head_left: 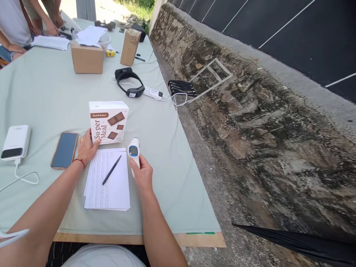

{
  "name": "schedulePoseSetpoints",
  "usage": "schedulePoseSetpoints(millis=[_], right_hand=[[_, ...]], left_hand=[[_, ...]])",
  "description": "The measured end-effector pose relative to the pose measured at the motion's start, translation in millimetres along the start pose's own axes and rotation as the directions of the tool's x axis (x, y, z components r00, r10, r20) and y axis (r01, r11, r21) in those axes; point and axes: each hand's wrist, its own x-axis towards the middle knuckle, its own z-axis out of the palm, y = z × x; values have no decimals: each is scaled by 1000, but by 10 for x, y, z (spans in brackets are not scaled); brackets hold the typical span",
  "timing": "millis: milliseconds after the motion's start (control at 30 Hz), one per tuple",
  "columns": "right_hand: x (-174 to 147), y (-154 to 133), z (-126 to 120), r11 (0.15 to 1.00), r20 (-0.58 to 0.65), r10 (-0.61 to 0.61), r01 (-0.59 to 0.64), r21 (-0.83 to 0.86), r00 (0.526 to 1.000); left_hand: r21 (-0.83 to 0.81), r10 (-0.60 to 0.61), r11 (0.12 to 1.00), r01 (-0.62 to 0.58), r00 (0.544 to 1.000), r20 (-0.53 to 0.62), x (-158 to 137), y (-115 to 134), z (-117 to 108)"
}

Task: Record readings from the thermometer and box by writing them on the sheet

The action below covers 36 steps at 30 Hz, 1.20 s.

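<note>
My left hand grips the lower left corner of a white food box printed with brown bars, its thumb on the front and the other fingers partly hidden. The box stands upright on the table. In my right hand is a white and blue infrared thermometer, held by its handle with the small screen facing me. Between my forearms lie sheets of paper covered in rows of writing, with a black pen slanting across them. A phone with a dark screen rests just left of my left hand.
A white power bank with a cable lies at the left. Farther back are a black headset, a white device, two cardboard boxes and papers. Other people's hands are at the far left. A stone wall runs beyond the table's right edge.
</note>
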Motion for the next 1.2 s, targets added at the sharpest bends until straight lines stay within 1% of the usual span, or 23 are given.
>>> schedulePoseSetpoints(millis=[33,100,133,200,300,367,433,467,500,567,600,633,700,800,867,900,933,967,1000,1067,1133,1167,1200], right_hand=[[32,41,-23,991,-52,-11,4,-132,999],[95,128,-71,921,-125,-38,-14,-390,991],[122,170,-95,871,-138,-53,-22,-491,989],[162,240,-140,783,-128,-85,-13,-622,988],[189,302,-193,715,-98,-131,25,-699,986],[187,320,-200,703,-123,-197,53,-709,973],[167,328,-161,714,-123,-304,141,-686,945],[151,332,-120,720,-84,-360,219,-659,929],[132,336,-66,718,-17,-409,309,-624,913],[93,350,65,683,163,-473,477,-553,866],[78,359,130,655,246,-484,535,-533,840],[68,367,185,626,310,-485,572,-530,818],[69,376,248,571,390,-470,609,-550,792],[104,361,213,531,474,-448,652,-541,758],[122,337,145,542,516,-437,674,-503,737],[124,325,111,561,522,-436,675,-479,733],[120,314,84,592,511,-442,668,-451,737],[111,306,67,634,480,-453,650,-418,751],[100,299,61,689,431,-461,618,-377,776],[74,288,91,820,294,-428,504,-270,854],[53,277,173,933,138,-320,337,-125,937],[47,269,228,966,74,-251,254,-41,965],[44,261,288,982,33,-185,184,40,982]], left_hand=[[-3,2,1000,-2,1000,10,-1,7,-6],[-4,5,1000,-5,1000,28,-3,21,-17],[0,6,1000,-6,999,34,-5,27,-21],[12,9,1000,-9,999,44,-7,34,-22],[19,7,1000,-8,998,59,-9,33,-16],[16,12,1000,-13,998,69,-9,29,-9],[12,23,1000,-24,997,76,-8,25,-3],[12,28,1000,-29,997,78,-8,23,0],[13,33,999,-35,996,80,-8,21,3],[23,39,999,-41,996,86,-9,21,8],[30,38,999,-41,995,90,-10,23,10],[39,33,999,-37,995,94,-13,28,13],[56,16,998,-22,994,104,-21,47,16],[71,-12,997,5,994,111,-35,91,17],[68,-33,997,26,993,112,-41,120,18],[64,-42,997,35,993,114,-41,130,19],[60,-48,997,41,992,119,-41,136,22],[57,-51,997,44,991,124,-40,140,26],[54,-52,997,45,990,128,-40,140,31],[51,-49,998,43,990,130,-39,136,43],[45,-45,998,39,991,128,-40,130,53],[43,-42,998,37,991,127,-41,129,57],[42,-40,999,35,991,127,-41,128,61]])
